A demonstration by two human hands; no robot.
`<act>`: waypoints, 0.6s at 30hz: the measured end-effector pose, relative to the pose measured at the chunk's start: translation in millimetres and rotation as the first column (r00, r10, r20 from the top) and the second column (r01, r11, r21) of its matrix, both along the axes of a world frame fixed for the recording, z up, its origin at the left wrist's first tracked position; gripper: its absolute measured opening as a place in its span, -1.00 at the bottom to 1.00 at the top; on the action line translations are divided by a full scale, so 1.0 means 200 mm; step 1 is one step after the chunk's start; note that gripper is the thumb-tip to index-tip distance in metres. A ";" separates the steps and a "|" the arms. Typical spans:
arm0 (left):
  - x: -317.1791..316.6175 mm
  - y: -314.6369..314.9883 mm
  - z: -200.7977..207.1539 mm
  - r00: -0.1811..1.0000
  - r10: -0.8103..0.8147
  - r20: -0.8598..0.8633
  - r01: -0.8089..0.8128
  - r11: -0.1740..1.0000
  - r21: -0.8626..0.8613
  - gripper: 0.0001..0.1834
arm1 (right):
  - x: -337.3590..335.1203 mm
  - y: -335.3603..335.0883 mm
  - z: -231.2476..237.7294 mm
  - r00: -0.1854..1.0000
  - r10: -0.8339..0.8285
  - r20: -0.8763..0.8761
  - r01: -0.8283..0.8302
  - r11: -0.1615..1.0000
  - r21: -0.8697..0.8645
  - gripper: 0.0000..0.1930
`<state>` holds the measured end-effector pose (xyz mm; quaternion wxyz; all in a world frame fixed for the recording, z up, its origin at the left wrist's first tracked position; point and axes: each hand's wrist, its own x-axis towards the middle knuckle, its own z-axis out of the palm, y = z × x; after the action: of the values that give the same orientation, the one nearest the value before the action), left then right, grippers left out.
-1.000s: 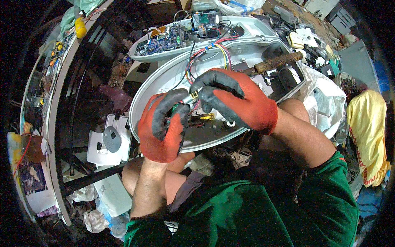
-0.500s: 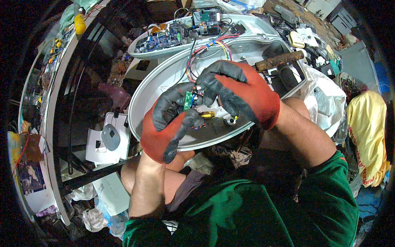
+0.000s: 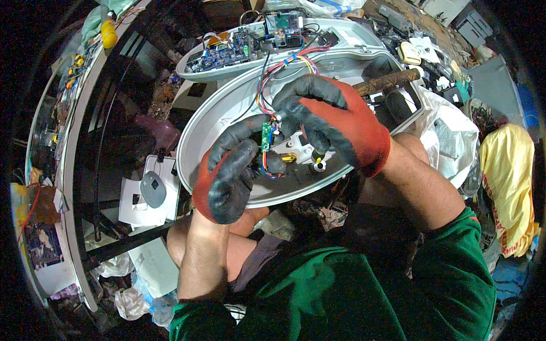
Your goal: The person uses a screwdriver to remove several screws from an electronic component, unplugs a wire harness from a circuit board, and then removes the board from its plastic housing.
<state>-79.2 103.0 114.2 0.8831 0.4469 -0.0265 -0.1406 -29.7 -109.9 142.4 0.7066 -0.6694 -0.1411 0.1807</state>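
Observation:
A small green circuit board (image 3: pixel 265 138) hangs upright between my two gloved hands, with thin coloured wires (image 3: pixel 265 163) at its lower end. My left hand (image 3: pixel 227 170), in a red and black glove, curls its fingers round the board's left side. My right hand (image 3: pixel 338 122), gloved alike, is closed by the board's top, near a small connector (image 3: pixel 277 118); its fingertips hide what they grip. A bundle of coloured wires (image 3: pixel 263 91) runs down to this spot. Beneath both hands lies an oval, light grey plastic housing (image 3: pixel 193 131) with a yellow part (image 3: pixel 290 157) inside.
Behind the housing is a second shell (image 3: pixel 190 71) carrying blue circuit boards (image 3: pixel 233 52). A rusty rod-like piece (image 3: pixel 387 83) lies across the housing's right side. A yellow bag (image 3: pixel 506 182) stands at right, and a dark metal frame (image 3: pixel 111 142) at left.
My left thumb has drawn back and curled, baring more of the green board and its lower wires. The board now hangs straighter. My right hand has barely moved.

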 end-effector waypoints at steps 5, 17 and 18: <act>0.01 0.02 -0.02 1.000 -0.018 0.011 0.018 1.000 -0.016 -0.60 | 0.02 -0.02 0.00 0.990 0.060 0.129 -0.058 0.998 -0.014 -0.80; -0.01 0.02 0.04 0.996 -0.065 0.067 0.035 0.921 0.388 -0.47 | 0.04 -0.01 -0.04 0.954 0.085 0.288 -0.070 0.995 -0.064 -0.83; -0.01 0.02 0.04 0.996 -0.058 0.072 0.025 0.915 0.403 -0.47 | 0.03 -0.01 -0.03 0.965 0.089 0.246 -0.076 0.995 -0.061 -0.83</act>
<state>-80.3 107.0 121.6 0.7676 0.6232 -0.0428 -0.1433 -23.3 -112.8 136.3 0.6580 -0.6980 -0.2517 0.1282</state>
